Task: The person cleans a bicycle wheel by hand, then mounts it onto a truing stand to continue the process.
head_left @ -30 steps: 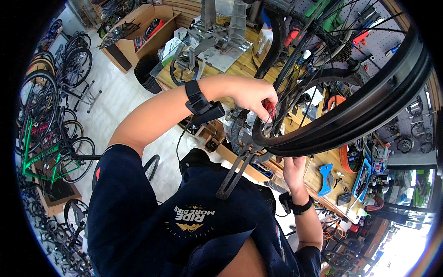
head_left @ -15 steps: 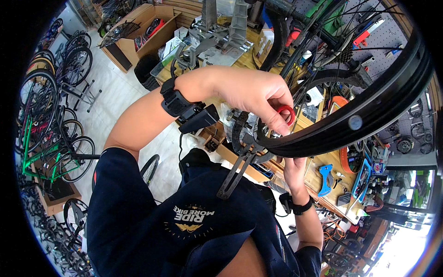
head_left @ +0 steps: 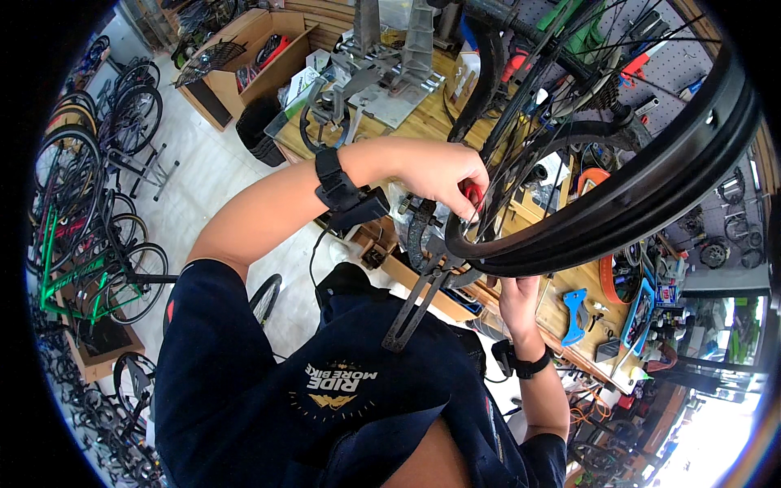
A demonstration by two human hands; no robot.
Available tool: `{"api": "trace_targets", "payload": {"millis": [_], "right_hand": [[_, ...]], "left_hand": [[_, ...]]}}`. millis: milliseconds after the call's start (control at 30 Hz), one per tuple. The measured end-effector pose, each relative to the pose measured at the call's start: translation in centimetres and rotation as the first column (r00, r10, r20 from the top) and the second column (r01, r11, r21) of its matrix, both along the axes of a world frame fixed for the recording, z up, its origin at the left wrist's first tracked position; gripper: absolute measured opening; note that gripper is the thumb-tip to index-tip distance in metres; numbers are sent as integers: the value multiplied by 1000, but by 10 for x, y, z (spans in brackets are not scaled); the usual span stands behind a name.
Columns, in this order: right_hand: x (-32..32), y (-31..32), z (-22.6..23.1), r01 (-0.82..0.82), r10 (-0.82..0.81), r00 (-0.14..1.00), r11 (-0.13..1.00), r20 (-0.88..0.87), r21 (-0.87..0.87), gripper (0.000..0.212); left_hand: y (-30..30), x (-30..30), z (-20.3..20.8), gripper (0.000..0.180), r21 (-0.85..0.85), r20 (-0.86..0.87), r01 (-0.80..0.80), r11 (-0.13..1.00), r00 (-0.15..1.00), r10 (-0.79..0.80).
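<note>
A bare black bicycle wheel rim [head_left: 618, 224] with thin dark spokes stands in a metal wheel truing stand [head_left: 412, 305]. My left hand [head_left: 443, 175] reaches over the near part of the wheel, its thumb and fingers pinched on a red round spoke wrench [head_left: 472, 193] among the spokes, just inside the rim. Most of the wrench is covered by the fingers. Below the rim is my right hand [head_left: 518, 297], close against its underside. The rim hides those fingertips, so their grip does not show.
The wooden workbench [head_left: 557, 285] carries a blue bracket-shaped part [head_left: 574, 317], an orange ring [head_left: 608, 281] and small tools. A grey metal fixture [head_left: 399, 89] stands at the back. An open cardboard box [head_left: 236, 69] is at far left, with bicycles [head_left: 93, 268] along the left side.
My left hand has shifted left with the red spoke wrench, now in among the spokes. The wheel has turned: the pale round spot on the rim has left its earlier place. My right hand has barely moved.
</note>
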State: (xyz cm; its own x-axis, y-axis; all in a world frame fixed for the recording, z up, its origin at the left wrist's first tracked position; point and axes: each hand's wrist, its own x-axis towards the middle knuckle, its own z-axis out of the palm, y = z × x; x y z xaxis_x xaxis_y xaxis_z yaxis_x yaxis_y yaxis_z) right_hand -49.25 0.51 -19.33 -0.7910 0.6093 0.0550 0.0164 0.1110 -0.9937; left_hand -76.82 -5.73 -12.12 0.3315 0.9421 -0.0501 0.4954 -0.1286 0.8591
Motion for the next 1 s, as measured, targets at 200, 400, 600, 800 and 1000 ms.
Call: {"api": "trace_targets", "payload": {"millis": [200, 400, 600, 800, 1000], "right_hand": [[1, 0, -2, 16, -16, 1000, 1000, 6, -4, 22], [1, -1, -1, 36, -36, 999, 999, -2, -6, 21], [3, 1, -3, 18, -19, 1000, 1000, 20, 20, 21], [1, 1, -1, -2, 2, 1000, 1000, 11, 7, 18], [0, 2, 0, 2, -2, 1000, 1000, 12, 16, 25]], "left_hand": [[1, 1, 8, 27, -48, -19, 7, 999, 1000, -8], [-1, 3, 13, 26, -81, 30, 20, 997, 999, -17], [0, 1, 7, 25, -40, 97, 55, 998, 994, -51], [-11, 7, 26, 26, -76, 319, 94, 993, 945, -65], [-23, 17, 53, 27, -103, 494, 117, 988, 868, -51]]}}
